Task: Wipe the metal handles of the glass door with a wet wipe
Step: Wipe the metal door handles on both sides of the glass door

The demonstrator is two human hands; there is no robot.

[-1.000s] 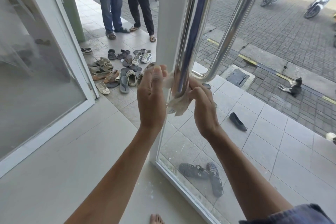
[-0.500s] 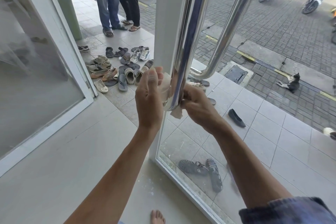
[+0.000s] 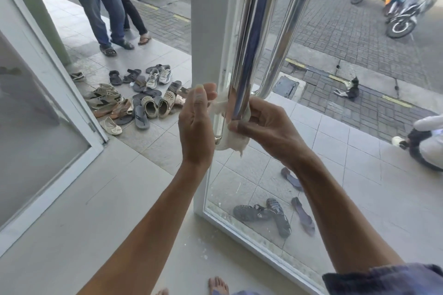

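A pile of shoes (image 3: 141, 100) lies on the tiled floor (image 3: 335, 151) at left. The left hand (image 3: 196, 127) is raised upright, fingers (image 3: 203, 93) pinching one end of the white wet wipe (image 3: 231, 141). The wipe wraps around the lower end of the shiny metal handle (image 3: 249, 43) on the glass door (image 3: 239, 187). The right hand (image 3: 266, 124) reaches in from the right, fingers clamped on the wipe's other end.

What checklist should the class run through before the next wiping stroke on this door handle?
1. Wipe wrapped round the near handle: ok.
2. Left hand pinching one wipe end: ok.
3. Right hand pinching the other end: ok.
4. Wipe at the handle's lower end, bar above free to wipe: ok.
5. Wipe wet enough: cannot tell.
6. Outer handle already wiped: cannot tell.
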